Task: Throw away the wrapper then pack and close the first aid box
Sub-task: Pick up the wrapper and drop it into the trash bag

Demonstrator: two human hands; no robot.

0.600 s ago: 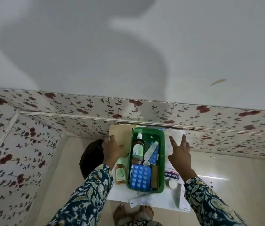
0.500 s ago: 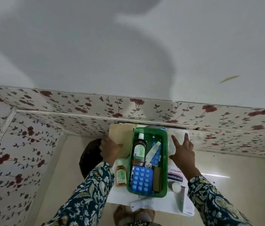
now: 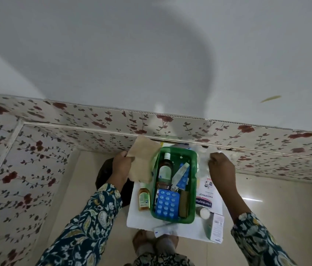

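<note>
1. Nearest the person, at the near edge of the small white tabletop [image 3: 138,219], a flat white tube [image 3: 165,228] overhangs slightly, and a white and green carton [image 3: 215,227] lies at the near right corner.
2. The open green plastic first aid box [image 3: 193,189] stands in the middle of the tabletop, already holding a blue blister sheet of pills [image 3: 166,204], a tall brown bottle with a white cap [image 3: 164,169] and some smaller packets.
3. Outside the box, a small amber bottle [image 3: 144,198] stands just beside its left wall, while a white plaster pack with a red and blue label [image 3: 207,196] and a small white round pot [image 3: 204,213] lie by its right wall.
4. The left hand [image 3: 120,169] pinches the left edge of a tan paper sheet [image 3: 142,160] at the far left corner, fingers closed on it; this looks like the wrapper.
5. The right hand [image 3: 221,167] is curled at the far right corner, fingers bent onto crumpled clear plastic [image 3: 202,160]; whether it grips firmly, I cannot tell.
6. The step in hand seems to be clearing waste. Lift the paper straight up and away from the box, so it drags nothing over, and carry it left to the dark round bin [image 3: 105,173] just below that edge.
7. Gather the plastic fully into the fist before lifting, since loose film could snag the box rim.
</note>
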